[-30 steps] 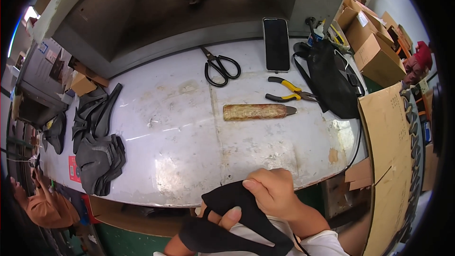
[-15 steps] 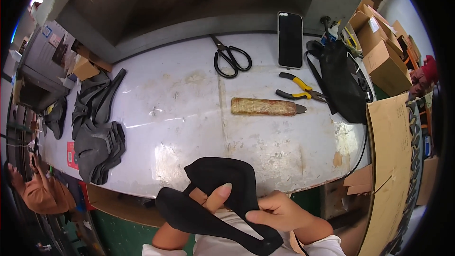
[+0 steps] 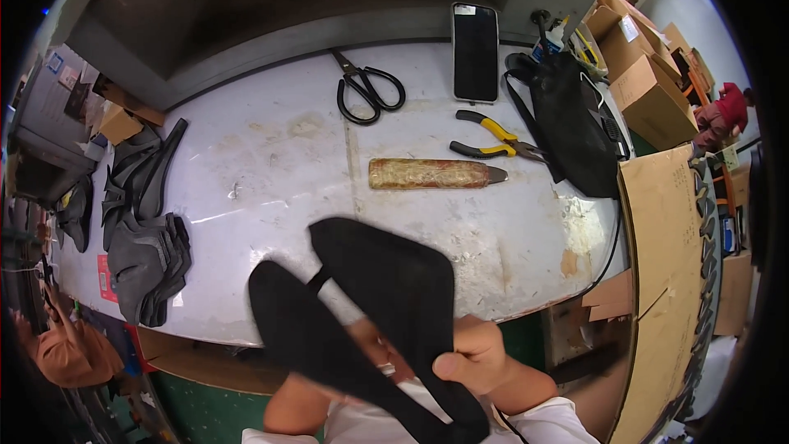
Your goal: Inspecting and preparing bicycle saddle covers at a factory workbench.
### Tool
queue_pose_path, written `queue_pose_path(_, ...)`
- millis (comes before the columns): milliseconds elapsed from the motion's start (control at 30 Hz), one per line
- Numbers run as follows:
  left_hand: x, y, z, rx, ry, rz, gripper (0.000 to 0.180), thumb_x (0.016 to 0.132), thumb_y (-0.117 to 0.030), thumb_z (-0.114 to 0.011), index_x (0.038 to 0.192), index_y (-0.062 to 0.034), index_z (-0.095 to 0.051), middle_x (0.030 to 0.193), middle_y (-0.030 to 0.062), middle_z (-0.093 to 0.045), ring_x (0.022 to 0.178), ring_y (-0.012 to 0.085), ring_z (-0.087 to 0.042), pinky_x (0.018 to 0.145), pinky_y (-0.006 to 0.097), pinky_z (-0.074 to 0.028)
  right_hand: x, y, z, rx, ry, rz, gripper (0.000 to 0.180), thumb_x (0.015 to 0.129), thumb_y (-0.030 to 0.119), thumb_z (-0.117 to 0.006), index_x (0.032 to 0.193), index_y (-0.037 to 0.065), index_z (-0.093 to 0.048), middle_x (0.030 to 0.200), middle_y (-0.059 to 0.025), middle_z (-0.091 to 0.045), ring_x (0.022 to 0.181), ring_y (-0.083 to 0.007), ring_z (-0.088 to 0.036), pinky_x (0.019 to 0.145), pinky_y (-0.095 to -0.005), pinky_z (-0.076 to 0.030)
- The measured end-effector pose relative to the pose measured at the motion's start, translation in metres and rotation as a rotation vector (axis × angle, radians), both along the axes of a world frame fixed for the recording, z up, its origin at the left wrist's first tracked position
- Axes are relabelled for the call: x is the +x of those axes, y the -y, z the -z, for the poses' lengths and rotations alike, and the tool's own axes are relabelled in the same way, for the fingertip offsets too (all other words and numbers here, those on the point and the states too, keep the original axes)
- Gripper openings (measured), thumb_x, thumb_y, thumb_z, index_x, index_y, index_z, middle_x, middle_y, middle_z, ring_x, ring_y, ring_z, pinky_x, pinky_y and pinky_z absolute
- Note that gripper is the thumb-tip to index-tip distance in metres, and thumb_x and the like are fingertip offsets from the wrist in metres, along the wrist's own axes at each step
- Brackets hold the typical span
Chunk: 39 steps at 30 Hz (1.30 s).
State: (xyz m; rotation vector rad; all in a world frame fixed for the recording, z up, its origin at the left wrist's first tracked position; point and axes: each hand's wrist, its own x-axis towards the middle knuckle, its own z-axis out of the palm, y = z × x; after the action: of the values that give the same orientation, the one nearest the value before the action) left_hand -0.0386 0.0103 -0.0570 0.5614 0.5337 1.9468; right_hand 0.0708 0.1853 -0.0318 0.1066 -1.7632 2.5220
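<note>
At the left of the table [image 3: 255, 205] I see a red-and-white label [image 3: 107, 278], its print too small to read. The black piece [image 3: 386, 275] is held over the near edge, long axis slanting, 2 lobes pointing forward and left. The right hand [image 3: 477, 358] pinches its right side; the left hand [image 3: 371, 340], mostly hidden behind, I can't tell.
</note>
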Motion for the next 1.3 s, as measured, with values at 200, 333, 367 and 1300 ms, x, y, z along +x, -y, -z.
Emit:
queue_pose_path(200, -0.003, -0.001, -0.034, -0.469, -0.138, -0.013, 0.036, 0.098, -0.009, -0.052, 0.129, 0.0093, -0.049, 0.105, 0.0123, -0.064, 0.090, 0.0179, -0.064, 0.083, 0.031, -0.052, -0.008, -0.017, 0.000, 0.328, 0.114, 0.184, 0.017, 0.096, 0.014, -0.059, 0.099, -0.003, -0.061, 0.085, -0.0096, -0.066, 0.072, -0.0148, -0.063, 0.062, -0.0309, -0.050)
queue_pose_path(333, 0.000, 0.007, -0.046, -0.632, -0.151, -0.474, 0.052, 0.098, -0.007, -0.049, 0.142, 0.0080, -0.026, 0.105, 0.0166, -0.066, 0.095, 0.0198, -0.065, 0.085, 0.032, -0.052, -0.011, -0.002, 0.000, -0.450, 0.199, 0.229, 0.032, 0.096, 0.015, -0.059, 0.121, -0.001, -0.047, 0.109, -0.0164, -0.061, 0.090, -0.0195, -0.062, 0.069, -0.0332, -0.053)
queue_pose_path(367, 0.001, 0.006, -0.048, -0.634, -0.156, -0.482, 0.052, 0.098, -0.007, -0.049, 0.142, 0.0080, -0.026, 0.105, 0.0166, -0.066, 0.095, 0.0198, -0.065, 0.085, 0.032, -0.052, -0.007, 0.000, 0.004, -0.229, 0.149, 0.183, 0.031, 0.093, 0.014, -0.063, 0.116, -0.001, -0.050, 0.108, -0.0160, -0.061, 0.090, -0.0182, -0.063, 0.069, -0.0314, -0.052)
queue_pose_path(1300, 0.033, 0.010, -0.025, -0.850, 0.048, -0.380, 0.053, 0.093, -0.008, -0.060, 0.140, 0.0012, -0.036, 0.127, 0.0228, -0.056, 0.121, 0.0330, -0.054, 0.105, 0.046, -0.042, -0.012, 0.007, -0.009, -0.348, 0.133, 0.514, 0.038, 0.092, -0.005, -0.057, 0.124, 0.001, -0.037, 0.086, -0.0097, -0.065, 0.079, -0.0104, -0.064, 0.069, -0.0219, -0.051)
